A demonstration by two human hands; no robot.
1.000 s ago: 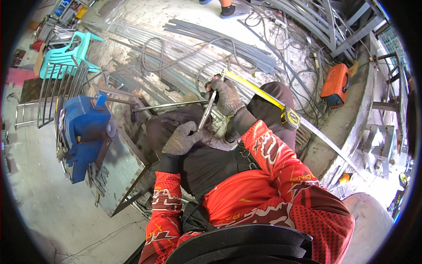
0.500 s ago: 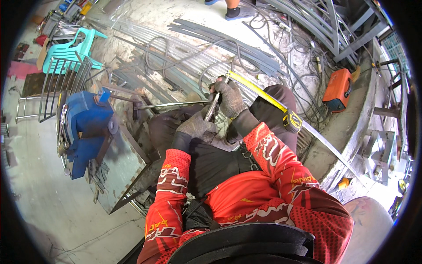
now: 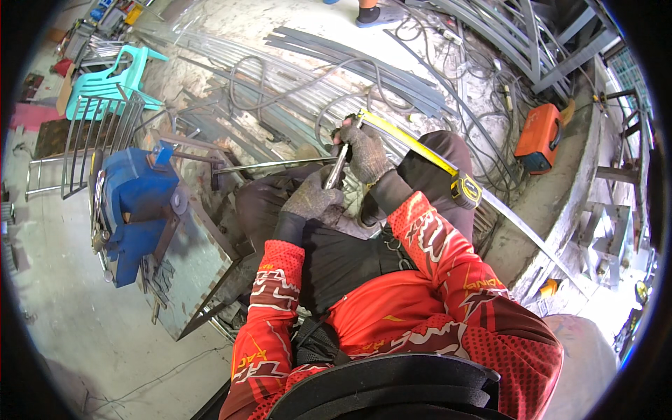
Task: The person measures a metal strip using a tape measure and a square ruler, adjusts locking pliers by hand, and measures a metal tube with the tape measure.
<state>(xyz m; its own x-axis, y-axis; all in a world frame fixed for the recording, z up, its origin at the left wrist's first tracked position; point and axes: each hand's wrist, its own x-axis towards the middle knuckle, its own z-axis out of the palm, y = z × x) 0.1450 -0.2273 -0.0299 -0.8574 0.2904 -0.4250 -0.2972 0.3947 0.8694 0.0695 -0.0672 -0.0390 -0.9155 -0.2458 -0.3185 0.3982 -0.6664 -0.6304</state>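
Note:
My left hand, in a grey knit glove, is closed round the lower end of a short shiny metal piece that slants up between my hands; its exact kind is unclear. My right hand, also gloved, is closed at that piece's upper end, its fingertips partly hidden. Just beyond it, the yellow blade of a tape measure stretches right, along a long metal bar. The yellow-and-black tape case rests on the bar near my right knee. Another thin metal rod runs left from my hands.
A blue machine stands on a metal plate at left, near a metal grille and a turquoise plastic chair. Steel strips and looping cables cover the floor ahead. An orange box sits right. A person's foot shows at top.
Both hands keep their hold and barely move. The tape and bar stay in place, and the view has shifted slightly.

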